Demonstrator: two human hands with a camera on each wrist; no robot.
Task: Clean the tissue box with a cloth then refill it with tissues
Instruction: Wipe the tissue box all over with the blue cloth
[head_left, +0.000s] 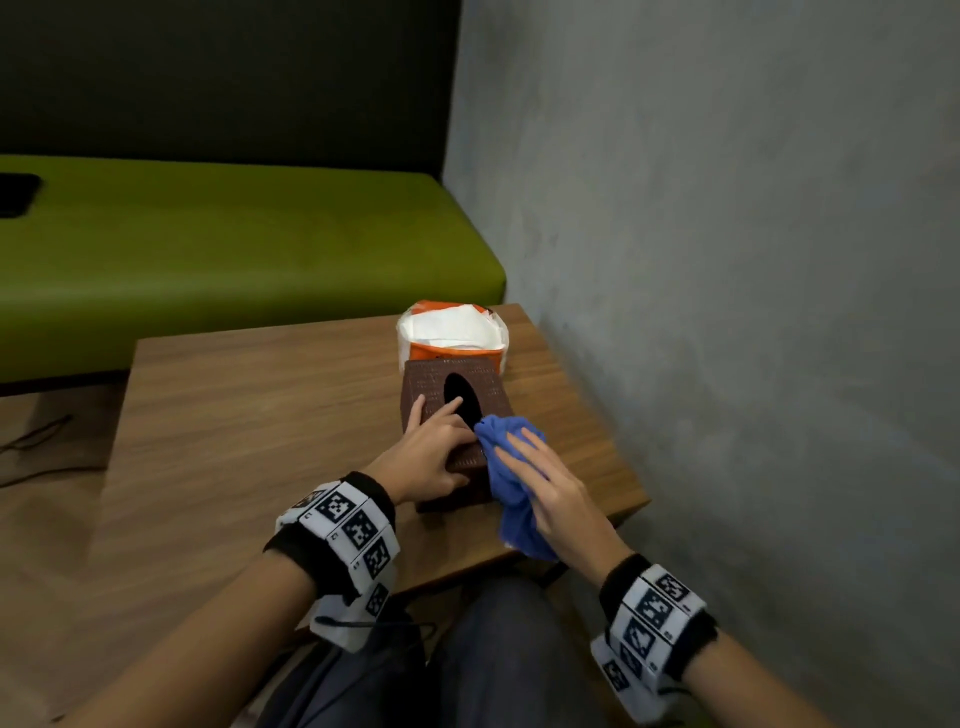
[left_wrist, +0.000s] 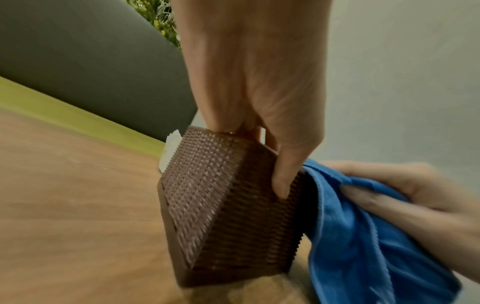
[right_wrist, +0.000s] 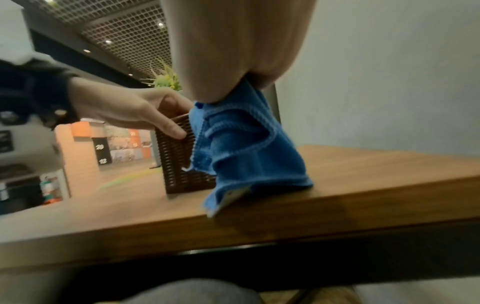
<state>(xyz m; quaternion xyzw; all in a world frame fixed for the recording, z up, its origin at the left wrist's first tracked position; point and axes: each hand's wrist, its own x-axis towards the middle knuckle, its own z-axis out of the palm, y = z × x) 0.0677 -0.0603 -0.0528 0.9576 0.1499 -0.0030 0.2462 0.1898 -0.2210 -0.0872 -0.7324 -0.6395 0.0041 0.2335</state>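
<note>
A brown woven tissue box (head_left: 429, 385) with a dark oval slot on top stands near the right edge of the wooden table (head_left: 249, 415). My left hand (head_left: 440, 451) grips it, fingers on the top and thumb (left_wrist: 282, 176) down the near side of the box (left_wrist: 223, 216). My right hand (head_left: 546, 487) holds a blue cloth (head_left: 511, 486) against the box's right side, fingers laid out over it; the cloth (left_wrist: 363, 246) hangs down past the table edge. An open orange-and-white tissue pack (head_left: 451, 331) sits just behind the box. In the right wrist view the cloth (right_wrist: 241, 148) covers part of the box (right_wrist: 176, 164).
A grey wall (head_left: 727, 260) runs close along the table's right side. A green bench (head_left: 208, 249) with a black object (head_left: 15, 195) on it stands behind the table. My knees (head_left: 493, 654) are under the near edge. The table's left half is bare wood.
</note>
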